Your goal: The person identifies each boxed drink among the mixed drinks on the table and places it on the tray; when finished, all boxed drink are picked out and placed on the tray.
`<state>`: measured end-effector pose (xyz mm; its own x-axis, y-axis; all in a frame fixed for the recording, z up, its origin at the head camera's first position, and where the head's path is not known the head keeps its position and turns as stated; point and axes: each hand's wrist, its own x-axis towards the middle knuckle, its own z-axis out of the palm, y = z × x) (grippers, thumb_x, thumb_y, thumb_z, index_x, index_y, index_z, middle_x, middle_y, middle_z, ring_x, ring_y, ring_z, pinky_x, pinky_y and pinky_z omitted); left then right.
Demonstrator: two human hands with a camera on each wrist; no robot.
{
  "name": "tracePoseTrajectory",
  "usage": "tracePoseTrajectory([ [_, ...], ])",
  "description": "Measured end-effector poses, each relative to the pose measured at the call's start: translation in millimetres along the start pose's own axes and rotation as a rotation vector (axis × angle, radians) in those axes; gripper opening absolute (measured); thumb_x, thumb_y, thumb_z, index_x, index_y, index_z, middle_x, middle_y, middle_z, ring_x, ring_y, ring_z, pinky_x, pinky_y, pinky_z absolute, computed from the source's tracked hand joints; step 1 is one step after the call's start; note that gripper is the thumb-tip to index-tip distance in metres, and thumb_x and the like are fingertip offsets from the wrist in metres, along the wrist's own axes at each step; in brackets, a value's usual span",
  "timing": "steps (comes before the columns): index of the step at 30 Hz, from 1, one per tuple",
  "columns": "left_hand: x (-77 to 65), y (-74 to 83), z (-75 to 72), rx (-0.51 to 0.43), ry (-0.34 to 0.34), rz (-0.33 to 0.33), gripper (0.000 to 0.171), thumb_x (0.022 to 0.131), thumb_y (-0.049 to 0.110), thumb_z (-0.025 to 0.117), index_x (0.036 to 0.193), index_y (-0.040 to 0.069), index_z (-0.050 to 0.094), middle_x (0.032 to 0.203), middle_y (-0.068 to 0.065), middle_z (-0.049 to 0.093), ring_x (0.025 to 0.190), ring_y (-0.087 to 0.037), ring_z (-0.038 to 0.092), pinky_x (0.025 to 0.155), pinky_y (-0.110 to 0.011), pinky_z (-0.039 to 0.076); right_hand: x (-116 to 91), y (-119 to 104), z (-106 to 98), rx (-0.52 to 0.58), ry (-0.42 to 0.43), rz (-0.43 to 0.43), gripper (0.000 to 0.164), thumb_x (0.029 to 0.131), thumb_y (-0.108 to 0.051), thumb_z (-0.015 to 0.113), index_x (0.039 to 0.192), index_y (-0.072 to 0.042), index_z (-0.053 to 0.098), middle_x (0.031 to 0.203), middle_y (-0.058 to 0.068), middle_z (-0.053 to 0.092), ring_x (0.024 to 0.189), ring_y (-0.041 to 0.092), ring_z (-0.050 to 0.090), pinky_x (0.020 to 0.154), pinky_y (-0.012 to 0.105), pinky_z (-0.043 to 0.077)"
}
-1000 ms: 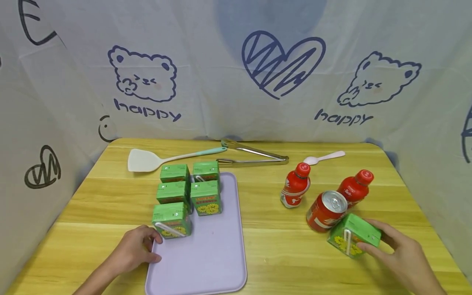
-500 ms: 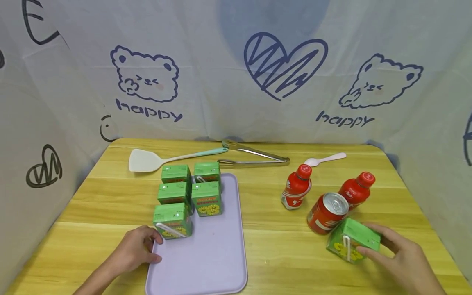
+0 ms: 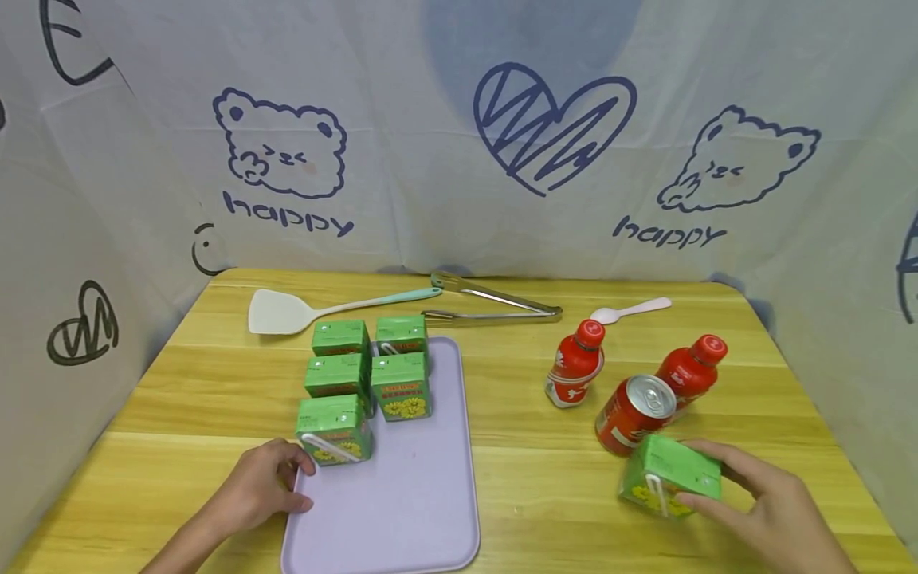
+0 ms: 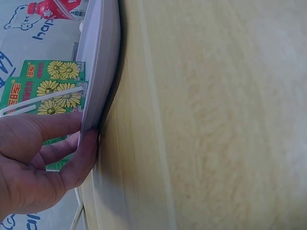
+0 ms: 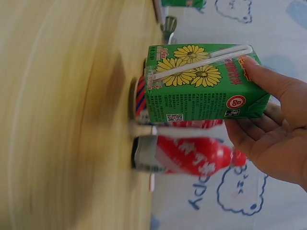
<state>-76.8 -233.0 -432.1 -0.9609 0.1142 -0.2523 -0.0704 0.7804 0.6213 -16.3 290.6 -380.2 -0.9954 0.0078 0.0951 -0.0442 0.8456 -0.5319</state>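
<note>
My left hand pinches the left rim of a lilac tray; in the left wrist view, thumb and fingers lie on either side of that rim. Several green drink cartons with yellow flowers stand in two columns at the tray's far left, the nearest carton right by my fingertips. At the right, my right hand grips another green drink carton between thumb and fingers. A white straw is stuck to its side. It is tilted a little, in front of a red can.
Two red bottles stand near the can, one bottle to its left and another bottle behind it. Along the back lie a white spatula, metal tongs and a pink spoon. A printed cloth hangs behind the table.
My right hand has moved the carton left and slightly nearer, away from the can and the bottle behind it. The left hand and the tray stay in place.
</note>
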Motion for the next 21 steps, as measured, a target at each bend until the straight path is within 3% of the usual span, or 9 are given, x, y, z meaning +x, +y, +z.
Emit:
tracePoseTrajectory([
  [5, -0.5, 0.2, 0.1, 0.005, 0.001, -0.001, 0.035, 0.057, 0.002, 0.086, 0.085, 0.007, 0.064, 0.080, -0.004, 0.055, 0.069, -0.015, 0.051, 0.054, -0.023, 0.042, 1.2, -15.8, 2.5, 0.041, -0.011, -0.051, 0.054, 0.066, -0.034, 0.084, 0.115, -0.021, 0.064, 0.112, 0.003, 0.068, 0.093, -0.010, 0.053, 0.077, 0.020, 0.053],
  [16, -0.1, 0.1, 0.7, 0.000, -0.002, -0.031, 0.035, 0.057, 0.003, 0.086, 0.085, 0.007, 0.065, 0.079, -0.004, 0.055, 0.068, -0.015, 0.051, 0.054, -0.024, 0.042, 11.7, -54.8, 14.4, 0.167, 0.023, -0.306, 0.051, 0.068, -0.023, 0.084, 0.115, -0.025, 0.064, 0.106, -0.009, 0.068, 0.091, -0.003, 0.058, 0.080, 0.009, 0.046],
  [21, 0.2, 1.5, 0.1, 0.005, -0.002, -0.032, 0.035, 0.057, 0.003, 0.086, 0.085, 0.007, 0.065, 0.079, -0.004, 0.054, 0.068, -0.015, 0.050, 0.054, -0.024, 0.042, 21.3, -68.8, 21.2, 0.227, 0.004, -0.384, 0.049, 0.069, -0.021, 0.083, 0.114, -0.020, 0.064, 0.105, -0.007, 0.069, 0.087, -0.001, 0.059, 0.076, 0.016, 0.050],
])
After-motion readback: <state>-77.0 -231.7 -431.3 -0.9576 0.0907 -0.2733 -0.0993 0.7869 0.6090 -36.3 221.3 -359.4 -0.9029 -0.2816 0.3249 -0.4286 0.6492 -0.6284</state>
